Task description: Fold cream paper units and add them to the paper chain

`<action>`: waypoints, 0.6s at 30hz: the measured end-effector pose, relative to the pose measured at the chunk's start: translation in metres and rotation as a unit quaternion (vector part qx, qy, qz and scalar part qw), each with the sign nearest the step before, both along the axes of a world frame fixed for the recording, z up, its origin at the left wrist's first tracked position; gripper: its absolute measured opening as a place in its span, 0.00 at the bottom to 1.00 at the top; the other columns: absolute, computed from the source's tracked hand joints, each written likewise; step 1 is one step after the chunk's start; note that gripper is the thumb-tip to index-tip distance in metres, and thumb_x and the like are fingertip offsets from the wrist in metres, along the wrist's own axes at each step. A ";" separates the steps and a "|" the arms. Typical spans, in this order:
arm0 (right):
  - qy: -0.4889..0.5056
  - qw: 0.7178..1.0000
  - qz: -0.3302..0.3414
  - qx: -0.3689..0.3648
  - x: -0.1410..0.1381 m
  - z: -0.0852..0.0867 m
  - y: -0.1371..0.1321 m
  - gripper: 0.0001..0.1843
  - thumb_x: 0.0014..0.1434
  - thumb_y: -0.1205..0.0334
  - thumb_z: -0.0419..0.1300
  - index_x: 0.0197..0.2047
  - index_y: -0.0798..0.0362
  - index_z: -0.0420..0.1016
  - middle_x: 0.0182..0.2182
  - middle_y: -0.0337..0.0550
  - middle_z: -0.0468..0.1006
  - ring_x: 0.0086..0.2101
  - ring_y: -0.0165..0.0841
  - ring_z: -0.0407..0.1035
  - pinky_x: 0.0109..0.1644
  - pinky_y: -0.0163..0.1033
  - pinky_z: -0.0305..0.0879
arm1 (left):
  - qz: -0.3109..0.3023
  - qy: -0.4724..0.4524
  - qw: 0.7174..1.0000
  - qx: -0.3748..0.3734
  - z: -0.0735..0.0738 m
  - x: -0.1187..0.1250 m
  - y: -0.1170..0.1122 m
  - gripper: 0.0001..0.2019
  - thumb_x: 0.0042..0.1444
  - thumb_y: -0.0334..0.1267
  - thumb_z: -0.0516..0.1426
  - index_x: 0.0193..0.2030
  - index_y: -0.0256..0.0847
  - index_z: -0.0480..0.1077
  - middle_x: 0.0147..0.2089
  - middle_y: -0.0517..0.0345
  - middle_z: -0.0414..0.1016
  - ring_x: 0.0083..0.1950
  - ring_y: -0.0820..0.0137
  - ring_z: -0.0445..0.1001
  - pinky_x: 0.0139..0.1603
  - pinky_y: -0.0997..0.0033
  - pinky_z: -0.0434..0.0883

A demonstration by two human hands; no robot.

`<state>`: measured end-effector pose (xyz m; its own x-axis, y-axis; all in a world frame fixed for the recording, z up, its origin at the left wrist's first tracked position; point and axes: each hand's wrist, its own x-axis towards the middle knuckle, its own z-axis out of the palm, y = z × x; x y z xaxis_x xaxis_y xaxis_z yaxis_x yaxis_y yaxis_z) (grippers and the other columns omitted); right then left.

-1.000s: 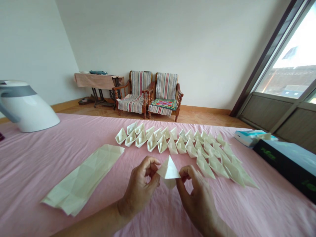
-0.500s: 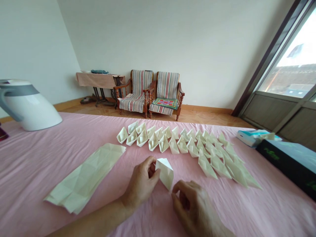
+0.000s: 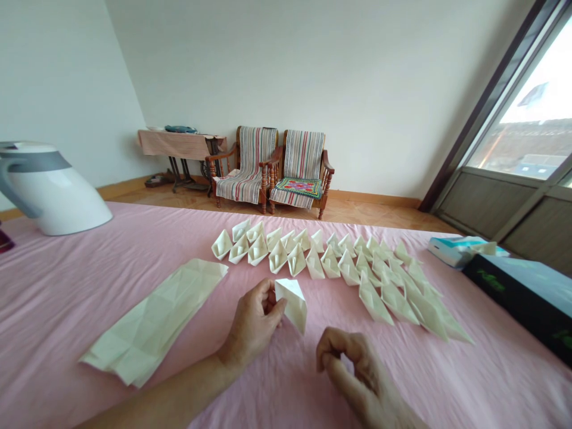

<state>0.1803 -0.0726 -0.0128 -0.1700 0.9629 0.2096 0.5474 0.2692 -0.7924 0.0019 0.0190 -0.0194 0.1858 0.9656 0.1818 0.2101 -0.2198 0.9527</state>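
My left hand point(image 3: 254, 316) pinches the left side of a cream folded paper piece point(image 3: 292, 302) between thumb and fingers. The piece stands tilted, with its pointed lower end toward my right hand. My right hand point(image 3: 353, 366) is to the right and nearer me, apart from the paper. Its thumb and forefinger are curled together, with nothing visible between them. Beyond both hands, several folded paper boats point(image 3: 297, 260) stand in rows. A stack of creased, flat paper sheets point(image 3: 156, 322) lies left of my left hand.
A pink cloth point(image 3: 250, 393) covers the surface. At the left stands a white and grey jug point(image 3: 71, 196). A dark box point(image 3: 518, 298) and a blue and white tissue pack point(image 3: 456, 250) lie at the right. Two wooden chairs point(image 3: 299, 161) stand by the far wall.
My left hand has moved slightly left and away from me with the folded paper. My right hand has drawn back to the right, so the gap between it and the paper is wider.
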 end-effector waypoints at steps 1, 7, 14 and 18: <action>0.010 1.000 -0.020 0.018 0.001 0.000 0.002 0.14 0.62 0.59 0.46 0.26 0.50 0.64 0.23 0.35 0.65 0.26 0.29 0.63 0.30 0.33 0.57 | -0.002 0.002 1.000 0.002 0.000 0.000 0.000 0.06 0.54 0.39 0.56 0.32 0.40 0.64 0.25 0.64 0.67 0.23 0.72 0.68 0.23 0.76 0.65; 0.014 0.983 -0.103 0.153 -0.002 -0.006 0.010 0.07 0.61 0.56 0.55 0.37 0.50 0.64 0.27 0.36 0.68 0.28 0.31 0.65 0.32 0.35 0.61 | -0.038 0.024 0.999 0.017 0.002 0.003 -0.010 0.03 0.53 0.34 0.57 0.33 0.39 0.66 0.27 0.63 0.69 0.28 0.72 0.69 0.28 0.77 0.64; -0.049 0.978 -0.168 0.114 -0.003 -0.021 0.016 0.05 0.56 0.62 0.56 0.37 0.49 0.63 0.28 0.35 0.70 0.27 0.31 0.67 0.30 0.35 0.59 | -0.099 0.107 0.989 0.038 0.007 0.006 -0.026 0.01 0.55 0.31 0.56 0.34 0.39 0.67 0.22 0.68 0.62 0.23 0.76 0.62 0.24 0.79 0.58; -0.074 0.982 -0.171 0.035 0.001 -0.028 0.024 0.06 0.50 0.71 0.52 0.30 0.49 0.62 0.24 0.34 0.68 0.24 0.30 0.63 0.26 0.34 0.53 | -0.114 0.137 0.984 0.032 0.005 0.005 -0.027 0.05 0.51 0.27 0.55 0.34 0.39 0.68 0.21 0.69 0.63 0.22 0.76 0.62 0.24 0.80 0.58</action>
<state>0.1809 -0.0489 -0.0408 0.1274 0.9532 0.2743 0.7235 0.0998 -0.6831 0.0066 -0.0078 -0.0145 0.4463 0.8813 0.1550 0.3944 -0.3492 0.8500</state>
